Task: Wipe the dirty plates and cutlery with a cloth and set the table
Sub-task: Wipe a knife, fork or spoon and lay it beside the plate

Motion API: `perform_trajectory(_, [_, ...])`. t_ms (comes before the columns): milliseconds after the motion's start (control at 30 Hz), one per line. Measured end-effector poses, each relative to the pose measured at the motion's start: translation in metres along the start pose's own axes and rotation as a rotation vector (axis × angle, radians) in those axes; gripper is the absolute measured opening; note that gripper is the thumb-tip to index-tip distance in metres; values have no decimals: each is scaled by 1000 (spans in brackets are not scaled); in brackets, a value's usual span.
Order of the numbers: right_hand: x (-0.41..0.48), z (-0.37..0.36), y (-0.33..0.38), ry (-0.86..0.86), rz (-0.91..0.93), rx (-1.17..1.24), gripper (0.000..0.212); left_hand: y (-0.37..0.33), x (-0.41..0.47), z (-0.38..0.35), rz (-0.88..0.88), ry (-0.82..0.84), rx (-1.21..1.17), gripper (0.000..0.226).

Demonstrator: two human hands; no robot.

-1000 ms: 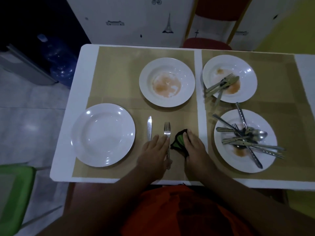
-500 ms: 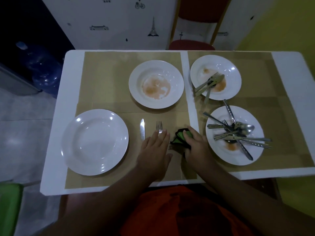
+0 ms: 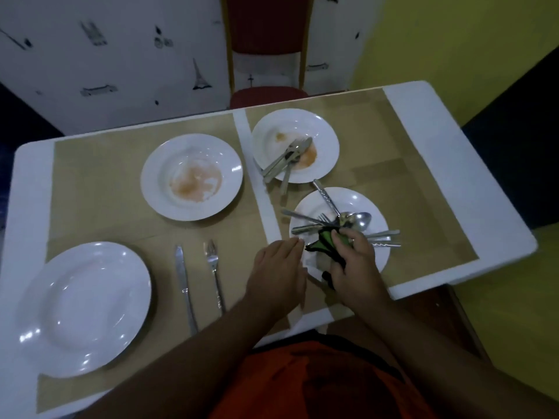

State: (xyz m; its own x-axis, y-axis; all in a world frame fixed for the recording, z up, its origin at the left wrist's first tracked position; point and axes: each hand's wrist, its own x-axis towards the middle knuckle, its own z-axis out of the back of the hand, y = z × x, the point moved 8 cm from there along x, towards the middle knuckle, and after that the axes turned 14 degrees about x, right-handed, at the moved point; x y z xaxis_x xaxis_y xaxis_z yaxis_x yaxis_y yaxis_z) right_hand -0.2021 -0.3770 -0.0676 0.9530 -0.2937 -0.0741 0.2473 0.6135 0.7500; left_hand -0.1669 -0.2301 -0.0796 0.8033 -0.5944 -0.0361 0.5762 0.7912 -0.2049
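A clean white plate sits at the near left, with a knife and a fork lying to its right. A stained plate stands in the middle. Another stained plate at the back right carries a few pieces of cutlery. The near right plate holds a pile of cutlery. My right hand grips a green and black cloth over that plate. My left hand hovers flat beside it, its fingertips at the plate's left rim.
Tan placemats cover the white table. A red chair stands behind the far edge. The wall is yellow on the right. My orange clothing fills the bottom of the view.
Both hands moved right, from the fork to the near right plate. My left hand left the fork on the mat. The view also swung right.
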Motion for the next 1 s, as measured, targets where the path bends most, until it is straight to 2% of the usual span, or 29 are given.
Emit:
perform_trajectory(200, [5, 37, -40, -71, -78, 85, 53, -22, 46, -17, 98, 170, 37, 26])
perform_trajectory(400, [10, 47, -58, -40, -68, 135, 52, -25, 72, -30, 162, 265, 204, 23])
perform_trajectory(500, [15, 47, -61, -26, -31, 126, 53, -26, 75, -31, 178, 268, 148, 22])
perform_trajectory(667, [25, 47, -54, -31, 38, 118, 53, -20, 68, -21, 309, 392, -240, 19])
perform_trajectory(733, [26, 44, -42, -9, 89, 97, 56, -18, 60, -22, 433, 471, -487, 18])
perform_trajectory(867, [14, 24, -22, 140, 211, 74, 61, -16, 35, -31, 714, 581, -1022, 15])
perform_trajectory(933, [16, 20, -33, 161, 180, 49, 62, -16, 24, -33, 777, 581, -1135, 14])
perform_trajectory(1000, [25, 25, -49, 112, 81, 37, 62, -16, 14, -34, 815, 563, -1177, 10])
